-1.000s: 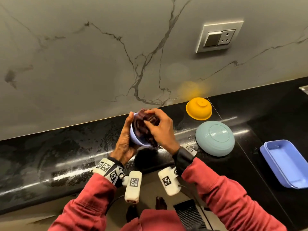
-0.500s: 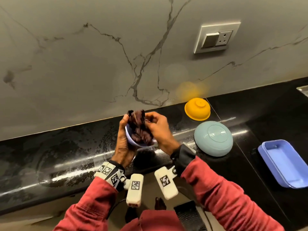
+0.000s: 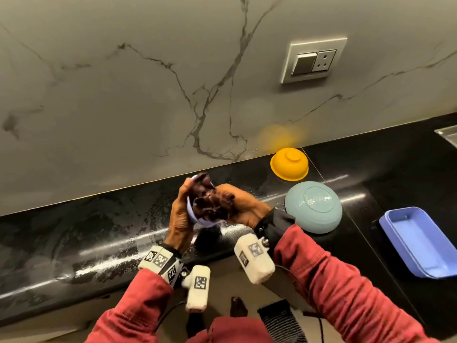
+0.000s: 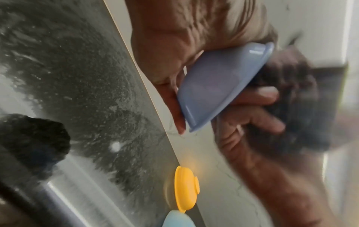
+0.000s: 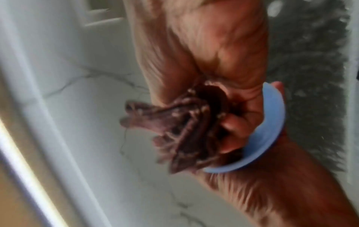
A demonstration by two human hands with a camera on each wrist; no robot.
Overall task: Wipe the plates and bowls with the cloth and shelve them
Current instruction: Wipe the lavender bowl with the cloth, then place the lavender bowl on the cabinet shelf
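Note:
My left hand (image 3: 179, 214) grips a small lavender-blue bowl (image 3: 191, 215) above the black counter, tilted on its side with its mouth toward my right hand (image 3: 243, 206). The right hand holds a bunched dark maroon cloth (image 3: 210, 203) pressed inside the bowl. The left wrist view has the bowl (image 4: 219, 89) from outside, with the cloth (image 4: 291, 98) and right fingers behind it. In the right wrist view the cloth (image 5: 180, 127) sticks out of my fist and the bowl's rim (image 5: 272, 130) curves round it. A yellow bowl (image 3: 289, 164) and a teal bowl (image 3: 313, 206) lie upside down on the counter at right.
A blue rectangular tray (image 3: 418, 241) sits at the far right of the black counter (image 3: 99, 231), which is wet and streaked. The marble wall behind carries a switch and socket plate (image 3: 313, 60). A sink corner (image 3: 447, 134) shows at the right edge.
The right hand has turned the cloth round inside the bowl, from the upper rim down into its middle. The left hand has tipped the bowl more toward the right.

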